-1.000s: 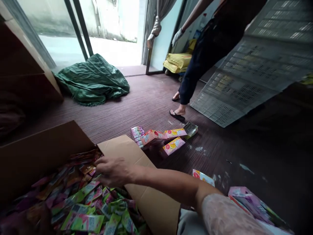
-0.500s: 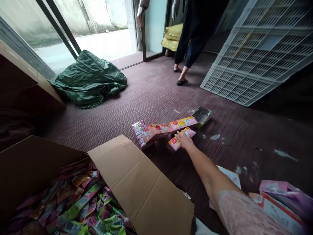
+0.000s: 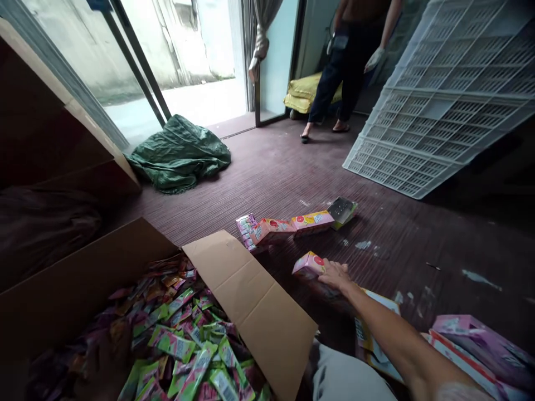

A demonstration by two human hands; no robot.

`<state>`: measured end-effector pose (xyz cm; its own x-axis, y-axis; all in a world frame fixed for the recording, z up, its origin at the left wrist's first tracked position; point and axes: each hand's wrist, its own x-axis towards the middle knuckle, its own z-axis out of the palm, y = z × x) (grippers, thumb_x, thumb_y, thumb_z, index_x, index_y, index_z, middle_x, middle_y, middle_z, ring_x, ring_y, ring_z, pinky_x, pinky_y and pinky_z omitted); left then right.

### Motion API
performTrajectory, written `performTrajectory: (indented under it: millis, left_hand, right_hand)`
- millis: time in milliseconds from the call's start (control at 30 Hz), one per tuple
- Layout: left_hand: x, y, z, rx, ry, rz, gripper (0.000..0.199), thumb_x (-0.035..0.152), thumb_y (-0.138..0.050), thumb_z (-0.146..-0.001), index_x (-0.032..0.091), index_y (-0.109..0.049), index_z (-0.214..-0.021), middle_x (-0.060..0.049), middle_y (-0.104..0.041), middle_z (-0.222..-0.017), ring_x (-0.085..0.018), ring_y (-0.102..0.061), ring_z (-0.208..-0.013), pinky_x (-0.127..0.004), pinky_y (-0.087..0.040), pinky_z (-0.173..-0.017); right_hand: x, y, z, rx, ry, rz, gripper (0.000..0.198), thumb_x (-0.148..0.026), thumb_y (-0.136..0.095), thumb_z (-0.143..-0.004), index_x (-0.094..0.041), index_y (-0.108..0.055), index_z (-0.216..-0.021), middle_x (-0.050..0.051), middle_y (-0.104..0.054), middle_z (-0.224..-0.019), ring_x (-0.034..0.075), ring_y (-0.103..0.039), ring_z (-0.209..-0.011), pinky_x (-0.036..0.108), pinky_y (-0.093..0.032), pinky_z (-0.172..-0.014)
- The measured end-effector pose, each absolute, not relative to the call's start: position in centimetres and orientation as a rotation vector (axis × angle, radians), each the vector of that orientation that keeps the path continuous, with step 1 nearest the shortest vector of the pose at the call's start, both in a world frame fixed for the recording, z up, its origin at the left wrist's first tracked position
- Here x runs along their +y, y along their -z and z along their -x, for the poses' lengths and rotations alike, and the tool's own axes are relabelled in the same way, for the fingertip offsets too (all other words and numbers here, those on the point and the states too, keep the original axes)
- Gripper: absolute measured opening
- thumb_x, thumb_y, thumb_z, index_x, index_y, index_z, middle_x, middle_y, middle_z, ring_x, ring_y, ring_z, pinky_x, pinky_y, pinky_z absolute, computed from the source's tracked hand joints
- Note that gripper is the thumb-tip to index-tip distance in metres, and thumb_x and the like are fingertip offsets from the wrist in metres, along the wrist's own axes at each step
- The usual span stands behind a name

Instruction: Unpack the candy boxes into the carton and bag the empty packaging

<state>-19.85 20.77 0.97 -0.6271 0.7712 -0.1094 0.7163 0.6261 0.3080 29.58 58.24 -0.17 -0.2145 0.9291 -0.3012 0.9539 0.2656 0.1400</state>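
Note:
My right hand (image 3: 336,274) is closed around a small pink carton (image 3: 310,264) with a grapefruit picture, held over the dark floor. Beyond it lie a pink-and-yellow carton (image 3: 313,221), a red-pink carton (image 3: 276,227), a row of small purple packets (image 3: 246,229) and a green-edged open box (image 3: 343,210). At the lower left, a large open cardboard box (image 3: 251,289) holds many green and pink sachets (image 3: 196,365). Inside it, a dim shape looks like my left hand (image 3: 106,353) among the sachets; its fingers are too dark to make out.
Pink-purple packages (image 3: 480,351) and a yellow-edged white box (image 3: 382,306) lie at the right. White plastic crates (image 3: 434,106) lean at the upper right. A green sack (image 3: 184,153) lies by the open door. Another person (image 3: 346,67) stands near yellow sacks (image 3: 303,92).
My right hand has closed on the pink carton and drawn it nearer, away from the others. The view has shifted, showing more of the sachets. The other person has turned and changed stance.

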Motion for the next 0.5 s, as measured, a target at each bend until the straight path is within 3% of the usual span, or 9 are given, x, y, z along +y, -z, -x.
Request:
performTrajectory:
  millis: [133, 167, 233, 267, 333, 433, 500]
  left_hand:
    - [20.0, -2.8, 22.6, 2.393, -0.234, -1.352, 0.033, 0.044, -0.061, -0.055, 0.029, -0.08, -0.079, -0.014, -0.071, -0.123, -0.043, -0.052, -0.131, -0.058, -0.033, -0.111]
    - [19.9, -3.7, 23.0, 2.374, -0.249, -1.326, 0.033, 0.041, -0.062, -0.054, 0.029, -0.08, -0.079, -0.012, -0.071, -0.124, -0.043, -0.05, -0.133, -0.055, -0.033, -0.112]
    - [19.8, -6.0, 22.4, 2.481, -0.38, -1.187, 0.05, 0.046, -0.06, -0.061, 0.024, -0.079, -0.102, -0.012, -0.067, -0.133, -0.041, -0.048, -0.135, -0.052, -0.035, -0.112]
    - [19.8, -7.4, 21.5, 2.557, -0.499, -1.094, 0.062, 0.051, -0.056, -0.068, 0.021, -0.072, -0.12, -0.014, -0.062, -0.139, -0.039, -0.047, -0.136, -0.052, -0.035, -0.113]
    - [19.9, -10.8, 18.2, 2.475, -0.78, -1.052, 0.081, 0.062, -0.054, -0.075, 0.016, -0.055, -0.142, -0.014, -0.053, -0.149, -0.032, -0.045, -0.139, -0.046, -0.034, -0.116]
    - [19.7, -15.5, 11.7, 1.826, -1.267, -0.937, 0.085, 0.069, -0.056, -0.077, 0.021, -0.049, -0.147, -0.011, -0.05, -0.152, -0.029, -0.045, -0.14, -0.041, -0.04, -0.113]
    - [19.0, -17.4, 7.9, 1.408, -1.512, -0.737, 0.085, 0.075, -0.053, -0.076, 0.02, -0.055, -0.141, -0.012, -0.057, -0.144, -0.031, -0.054, -0.132, -0.043, -0.047, -0.107]
  right_hand:
    - [57.7, -8.9, -28.3, 2.461, -0.026, -1.916, 0.054, -0.035, -0.054, -0.083, -0.012, -0.051, -0.132, 0.017, -0.066, -0.113, 0.033, -0.059, -0.11, 0.042, -0.037, -0.089]
    - [57.4, -11.8, -27.4, 2.598, -0.032, -1.941, 0.056, -0.036, -0.055, -0.083, -0.012, -0.051, -0.133, 0.018, -0.066, -0.115, 0.033, -0.059, -0.112, 0.043, -0.037, -0.092]
    - [56.0, -17.7, -24.9, 2.902, 0.167, -1.951, 0.059, -0.041, -0.059, -0.08, -0.014, -0.056, -0.132, 0.017, -0.067, -0.118, 0.034, -0.059, -0.113, 0.045, -0.04, -0.096]
    - [54.9, -20.2, -23.2, 3.033, 0.432, -1.899, 0.058, -0.044, -0.06, -0.079, -0.016, -0.058, -0.131, 0.016, -0.067, -0.12, 0.034, -0.059, -0.112, 0.044, -0.042, -0.096]
    - [51.6, -23.9, -19.4, 3.105, 1.286, -1.644, 0.053, -0.047, -0.062, -0.079, -0.02, -0.064, -0.125, 0.012, -0.07, -0.119, 0.032, -0.062, -0.109, 0.042, -0.048, -0.093]
    - [44.8, -24.9, -13.0, 2.502, 2.545, -1.144, 0.046, -0.051, -0.063, -0.08, -0.022, -0.068, -0.115, 0.009, -0.074, -0.108, 0.03, -0.068, -0.101, 0.041, -0.056, -0.086]
    - [39.9, -23.2, -9.3, 1.968, 2.971, -0.998, 0.046, -0.054, -0.06, -0.083, -0.022, -0.067, -0.115, 0.007, -0.076, -0.103, 0.028, -0.07, -0.098, 0.042, -0.058, -0.084]
